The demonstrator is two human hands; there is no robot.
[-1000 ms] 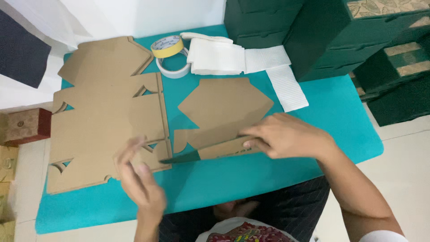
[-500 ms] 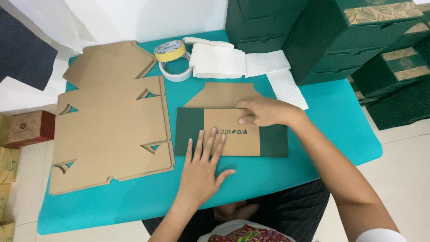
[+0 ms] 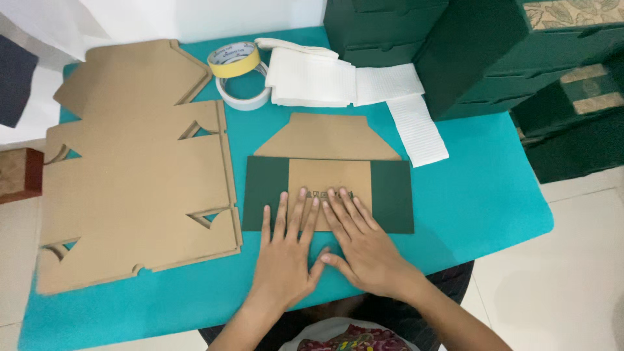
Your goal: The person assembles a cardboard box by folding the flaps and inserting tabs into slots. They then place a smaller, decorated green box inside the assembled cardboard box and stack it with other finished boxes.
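While both palms lie flat with fingers spread, the left hand [image 3: 284, 250] and right hand [image 3: 364, 244] press the folded card [image 3: 328, 194] near mid-table [image 3: 481, 208], gripping nothing. It looks light, stiff and creasable, best held by its edges. Card blanks [image 3: 133, 169] lie left, tape [image 3: 234, 60] far.

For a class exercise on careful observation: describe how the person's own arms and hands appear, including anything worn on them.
The left hand and right hand are bare: no gloves, rings, watch or bracelet show. Both forearms are uncovered as far as the picture's lower edge, with no sleeves in sight. Fingernails look short and unpainted. No markings are visible.
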